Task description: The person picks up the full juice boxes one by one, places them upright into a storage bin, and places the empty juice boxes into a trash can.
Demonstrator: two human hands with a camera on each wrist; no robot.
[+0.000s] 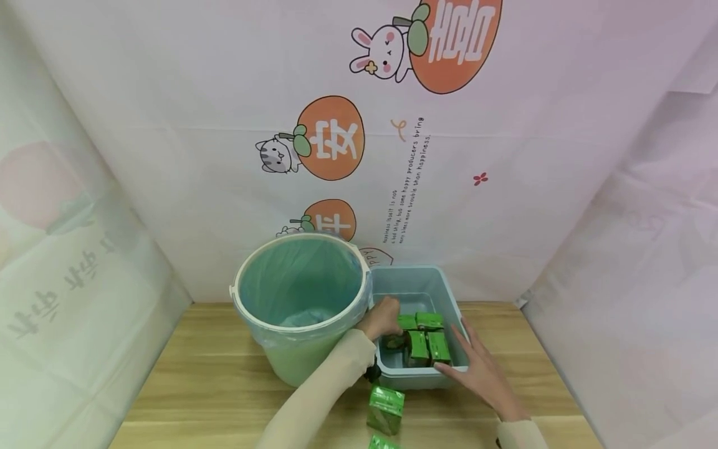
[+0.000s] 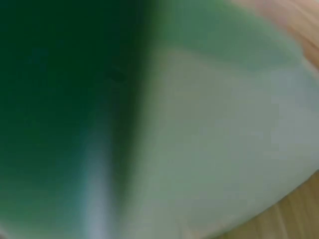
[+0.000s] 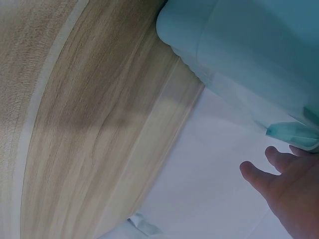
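Observation:
A light blue plastic bin (image 1: pixel 415 379) stands on the table with several small green boxes (image 1: pixel 429 320) standing in it. Down inside its left part, my left hand (image 1: pixel 382 319) has curled fingers around another green box (image 1: pixel 395 342), dark on the side that shows. Part of that grip is hidden behind the hand. At the bin's near right corner, my right hand (image 1: pixel 483 373) has spread fingers along the right rim and its thumb at the front rim. The right wrist view shows its fingertips (image 3: pixel 251 172) beside the bin wall (image 3: pixel 239 45).
Left of the bin stands a large pale green bucket (image 1: pixel 300 362) lined with a clear bag; its side fills the blurred left wrist view. My left forearm passes in front of it. A green box (image 1: pixel 386 410) stands before the bin, another partly visible nearer me. A printed cloth (image 1: pixel 449 206) hangs behind.

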